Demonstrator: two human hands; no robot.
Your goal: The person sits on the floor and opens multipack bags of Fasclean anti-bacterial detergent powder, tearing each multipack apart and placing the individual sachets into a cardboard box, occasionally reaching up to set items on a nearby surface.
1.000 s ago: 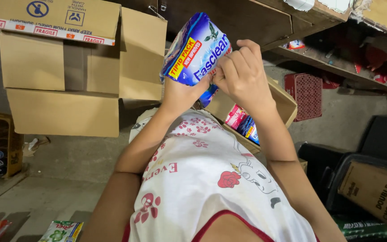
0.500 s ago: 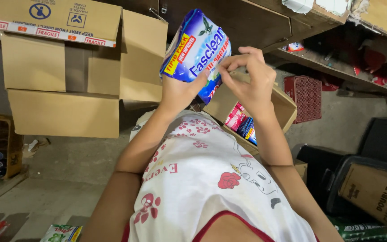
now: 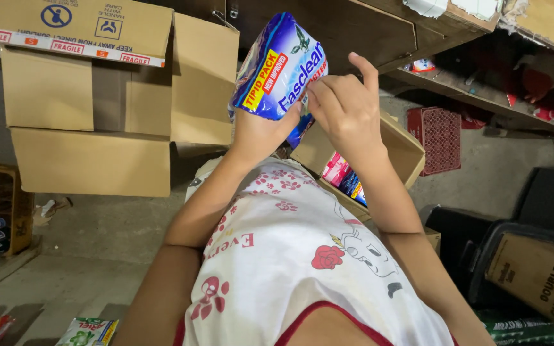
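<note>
Holding the blue plastic pack [image 3: 280,67] up in front of me, above chest height, well clear of the floor. It sits tilted, top end leaning away and up-right.

Left hand [image 3: 261,131] is wrapped around the pack's lower end from underneath, fingers closed on it, taking the weight. Right hand [image 3: 347,106] is at the pack's right edge, fingertips curled and pinching at the film near the seam, index finger sticking up free. I can't tell if the pinch has actual film or only rests on it; my knuckles hide the contact.

To do this bit well, my read:
- keep the left grip low and firm so the pack doesn't rotate while the right works the edge
- pinch only the outer film at the seam, not the contents
- pull along the seam rather than across the bag; the film looks thin and glossy, likely slippery
- keep it over the open cardboard box [image 3: 400,148] just below the hands, which already has pink and blue packets [image 3: 346,179] in it, so anything that slips lands there

Nearby: stacked cardboard cartons [image 3: 97,96] to the left, red crate [image 3: 439,131] behind the box, wooden shelf [image 3: 469,96] upper right.
</note>
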